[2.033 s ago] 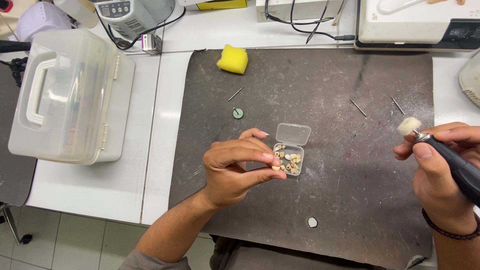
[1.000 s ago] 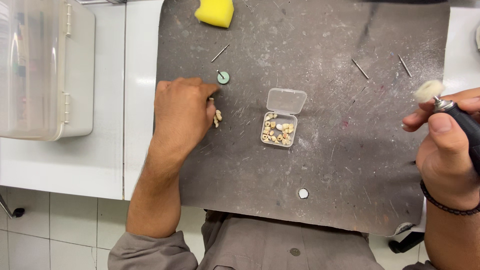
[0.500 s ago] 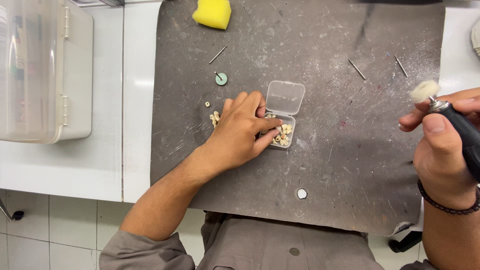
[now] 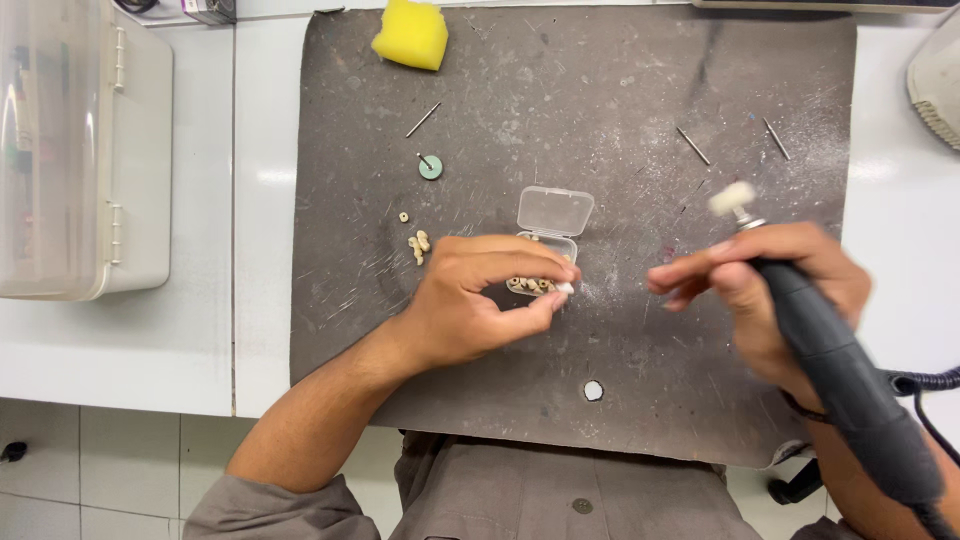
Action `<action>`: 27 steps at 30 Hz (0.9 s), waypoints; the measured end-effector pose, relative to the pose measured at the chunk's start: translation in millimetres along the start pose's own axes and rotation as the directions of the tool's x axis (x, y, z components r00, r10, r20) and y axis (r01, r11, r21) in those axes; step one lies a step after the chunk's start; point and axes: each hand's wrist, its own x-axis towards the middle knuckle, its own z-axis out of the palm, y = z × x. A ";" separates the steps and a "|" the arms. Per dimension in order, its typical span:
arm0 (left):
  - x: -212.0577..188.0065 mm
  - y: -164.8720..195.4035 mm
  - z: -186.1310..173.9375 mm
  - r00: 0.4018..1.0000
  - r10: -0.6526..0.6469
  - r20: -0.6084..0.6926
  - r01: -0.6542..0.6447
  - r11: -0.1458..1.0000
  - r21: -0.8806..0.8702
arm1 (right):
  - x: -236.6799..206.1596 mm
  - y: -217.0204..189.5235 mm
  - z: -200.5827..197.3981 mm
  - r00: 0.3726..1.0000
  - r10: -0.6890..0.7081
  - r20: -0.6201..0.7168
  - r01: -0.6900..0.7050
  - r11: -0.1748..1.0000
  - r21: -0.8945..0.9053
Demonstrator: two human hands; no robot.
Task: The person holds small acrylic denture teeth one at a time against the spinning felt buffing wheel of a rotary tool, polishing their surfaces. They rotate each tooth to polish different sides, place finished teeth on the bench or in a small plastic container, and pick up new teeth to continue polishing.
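My left hand [image 4: 480, 295] hovers over a small clear plastic box [image 4: 548, 232] with its lid open, and pinches a small white piece [image 4: 563, 288] between thumb and fingertips. Several small tooth-coloured pieces lie in the box. A few more such pieces [image 4: 419, 243] lie on the dark grey mat [image 4: 620, 90] to the left of my hand. My right hand [image 4: 770, 285] grips a black rotary handpiece [image 4: 850, 390] with a white felt tip [image 4: 732, 197] that points up and away. The two hands are close, a little apart.
A yellow sponge [image 4: 411, 36] lies at the mat's far edge. A green disc on a pin [image 4: 430, 166], thin metal burs [image 4: 692, 145] and a white disc [image 4: 593, 390] lie on the mat. A large clear plastic case [image 4: 80, 150] stands at left.
My left hand has lifted from the box with a small white piece pinched in it. My right hand with the handpiece has moved left, toward the left hand.
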 end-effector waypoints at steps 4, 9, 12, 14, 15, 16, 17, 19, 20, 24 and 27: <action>-1.8 7.5 6.4 0.969 -0.218 0.114 0.241 0.933 -0.267 | 2.9 -1.2 26.4 0.977 -0.184 0.107 0.183 0.983 0.019; -2.0 7.5 10.3 0.947 -0.261 0.187 0.306 0.911 -0.276 | 0.8 -7.9 31.5 0.948 -0.277 0.159 0.287 0.957 -0.042; -4.2 5.6 11.9 0.969 -0.165 0.185 0.207 0.948 -0.241 | -4.0 -10.4 35.0 0.950 -0.272 0.150 0.283 0.957 -0.058; -5.5 3.2 13.3 0.979 -0.109 0.174 0.150 0.958 -0.246 | -5.4 -10.3 35.6 0.953 -0.265 0.147 0.276 0.959 -0.059; -6.1 1.8 14.0 0.983 -0.082 0.163 0.121 0.961 -0.247 | -5.7 -9.6 35.8 0.953 -0.264 0.147 0.275 0.960 -0.056; -6.8 0.5 14.3 0.987 -0.055 0.153 0.092 0.965 -0.246 | -5.8 -9.0 36.0 0.953 -0.265 0.146 0.275 0.960 -0.053; -7.3 -0.8 15.3 0.988 -0.047 0.150 0.083 0.965 -0.250 | -6.3 -8.7 35.7 0.951 -0.270 0.148 0.280 0.959 -0.050; -8.4 -3.0 16.7 0.989 -0.030 0.144 0.067 0.964 -0.258 | -7.3 -8.1 35.6 0.948 -0.281 0.150 0.291 0.956 -0.044; -9.0 -3.6 17.0 0.987 -0.034 0.160 0.077 0.959 -0.272 | -7.8 -7.9 35.9 0.947 -0.288 0.144 0.298 0.953 -0.055; -10.7 -3.4 17.0 0.974 -0.049 0.221 0.118 0.942 -0.313 | -10.5 -8.8 36.2 0.946 -0.295 0.131 0.307 0.948 -0.080; -10.3 -2.3 16.2 0.971 -0.055 0.235 0.132 0.936 -0.326 | -10.8 -9.5 35.7 0.950 -0.286 0.127 0.298 0.951 -0.086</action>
